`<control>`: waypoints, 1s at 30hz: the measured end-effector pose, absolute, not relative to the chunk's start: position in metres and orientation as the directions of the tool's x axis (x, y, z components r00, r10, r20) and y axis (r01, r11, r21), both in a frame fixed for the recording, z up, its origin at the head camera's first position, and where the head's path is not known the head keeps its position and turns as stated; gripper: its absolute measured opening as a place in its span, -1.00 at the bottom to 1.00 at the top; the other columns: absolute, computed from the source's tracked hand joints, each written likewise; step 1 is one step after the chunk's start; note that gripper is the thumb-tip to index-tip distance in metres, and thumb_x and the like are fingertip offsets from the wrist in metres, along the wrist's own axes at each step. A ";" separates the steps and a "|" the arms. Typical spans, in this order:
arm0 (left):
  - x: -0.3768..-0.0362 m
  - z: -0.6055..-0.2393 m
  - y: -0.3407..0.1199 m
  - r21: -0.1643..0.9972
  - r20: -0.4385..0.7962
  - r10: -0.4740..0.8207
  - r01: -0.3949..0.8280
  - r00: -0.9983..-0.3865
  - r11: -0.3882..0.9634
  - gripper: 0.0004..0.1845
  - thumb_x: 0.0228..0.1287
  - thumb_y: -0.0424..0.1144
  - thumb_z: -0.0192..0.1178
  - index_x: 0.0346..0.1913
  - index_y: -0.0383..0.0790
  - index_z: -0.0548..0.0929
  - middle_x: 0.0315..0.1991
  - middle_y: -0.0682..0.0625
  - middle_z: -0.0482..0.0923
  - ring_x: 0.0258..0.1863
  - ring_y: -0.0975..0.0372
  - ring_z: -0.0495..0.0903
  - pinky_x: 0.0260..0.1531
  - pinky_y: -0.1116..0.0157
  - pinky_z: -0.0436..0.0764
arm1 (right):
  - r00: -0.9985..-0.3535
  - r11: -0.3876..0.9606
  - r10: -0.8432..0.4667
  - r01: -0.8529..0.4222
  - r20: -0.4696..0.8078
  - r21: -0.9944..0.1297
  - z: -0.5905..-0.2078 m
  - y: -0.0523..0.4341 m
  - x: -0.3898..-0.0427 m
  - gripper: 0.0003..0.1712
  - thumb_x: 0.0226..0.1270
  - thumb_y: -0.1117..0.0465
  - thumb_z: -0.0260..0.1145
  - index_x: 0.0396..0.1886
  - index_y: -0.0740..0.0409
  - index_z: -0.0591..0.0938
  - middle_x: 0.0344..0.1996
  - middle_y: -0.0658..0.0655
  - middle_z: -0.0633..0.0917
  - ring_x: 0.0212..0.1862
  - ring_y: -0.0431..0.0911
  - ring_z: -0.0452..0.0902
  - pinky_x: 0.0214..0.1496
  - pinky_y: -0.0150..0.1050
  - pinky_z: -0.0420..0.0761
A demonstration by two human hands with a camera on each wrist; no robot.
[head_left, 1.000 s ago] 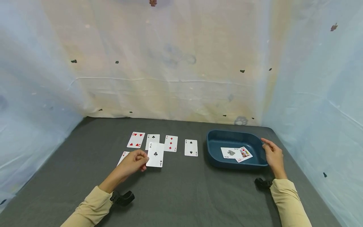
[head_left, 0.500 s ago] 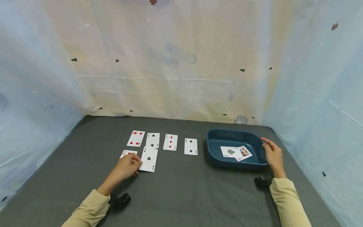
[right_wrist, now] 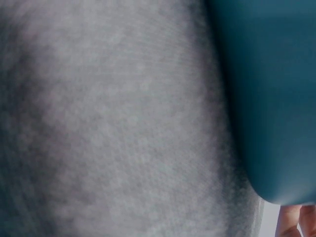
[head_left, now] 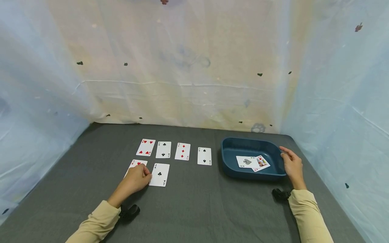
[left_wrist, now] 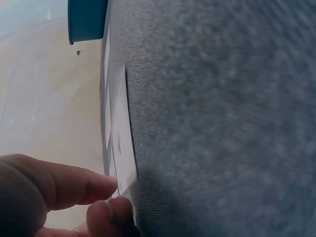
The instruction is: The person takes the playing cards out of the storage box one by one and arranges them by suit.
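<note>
My left hand point(head_left: 135, 178) pinches the left edge of an ace of clubs point(head_left: 159, 174), which lies on the grey cloth. In the left wrist view, thumb and forefinger meet at the near corner of that card point(left_wrist: 123, 143). Under the left hand lies a hearts card point(head_left: 138, 162), partly hidden. My right hand point(head_left: 293, 167) touches the right end of a blue tray point(head_left: 252, 143) with extended fingers. In the right wrist view, fingers point(right_wrist: 291, 219) show against the end of the tray point(right_wrist: 276, 123). An ace of spades point(head_left: 246, 162) overlaps a face card point(head_left: 262, 163) inside the tray.
Behind the ace of clubs is a row of face-up cards: four of hearts point(head_left: 146, 147), two of clubs point(head_left: 163, 150), three of diamonds point(head_left: 182, 151) and two of spades point(head_left: 204, 156). A pale curtain point(head_left: 182, 98) closes off the table's back and sides.
My left hand has moved left and nearer with the ace of clubs. The card has come down flat onto the cloth, uncovering the two of clubs. My right hand stays at the tray.
</note>
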State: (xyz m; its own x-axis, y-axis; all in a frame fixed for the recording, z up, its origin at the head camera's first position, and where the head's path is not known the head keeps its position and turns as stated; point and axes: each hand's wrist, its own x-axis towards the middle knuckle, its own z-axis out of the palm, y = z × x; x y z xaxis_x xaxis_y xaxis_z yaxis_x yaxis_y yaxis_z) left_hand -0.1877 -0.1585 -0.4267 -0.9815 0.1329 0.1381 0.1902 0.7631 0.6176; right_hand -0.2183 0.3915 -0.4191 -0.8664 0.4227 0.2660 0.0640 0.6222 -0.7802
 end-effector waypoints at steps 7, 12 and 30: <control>-0.191 -0.426 -0.162 0.639 0.122 0.144 0.188 -0.982 0.746 -0.89 0.14 -0.38 0.25 -0.46 -0.29 0.54 -0.69 0.07 0.38 -0.69 0.26 0.40 -0.63 0.27 0.37 | -0.868 0.617 0.423 0.067 0.259 -0.784 -0.419 0.392 -0.218 -0.55 0.52 0.12 0.01 0.28 0.16 0.52 -0.01 0.29 0.61 -0.49 -0.21 0.30 -0.46 -0.28 0.26; -0.192 -0.420 -0.164 0.692 0.091 0.146 0.168 -0.985 0.702 -0.91 0.18 -0.37 0.24 -0.40 -0.32 0.56 -0.72 0.07 0.40 -0.78 0.26 0.45 -0.72 0.28 0.38 | -0.870 0.618 0.427 0.081 0.247 -0.782 -0.420 0.393 -0.219 -0.54 0.53 0.10 0.00 0.29 0.14 0.51 0.05 0.28 0.61 -0.45 -0.21 0.32 -0.44 -0.28 0.28; -0.207 -0.398 -0.144 0.847 0.055 0.204 0.154 -0.977 0.509 -0.84 0.34 -0.28 0.20 -0.20 -0.36 0.56 -0.62 -0.05 0.54 -0.67 0.26 0.44 -0.68 0.35 0.37 | -0.872 0.605 0.426 0.074 0.243 -0.793 -0.421 0.392 -0.219 -0.54 0.53 0.10 0.00 0.30 0.12 0.51 0.08 0.28 0.61 -0.30 -0.20 0.39 -0.35 -0.33 0.33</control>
State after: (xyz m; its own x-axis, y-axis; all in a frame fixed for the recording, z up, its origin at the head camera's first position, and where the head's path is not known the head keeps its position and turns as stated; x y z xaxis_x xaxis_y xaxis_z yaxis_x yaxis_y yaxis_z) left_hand -0.2070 -0.1444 -0.3985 -0.9773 0.2045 0.0549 0.1540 0.5085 0.8472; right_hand -0.2191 0.3925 -0.4209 -0.8716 0.4256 0.2432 0.0742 0.6051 -0.7927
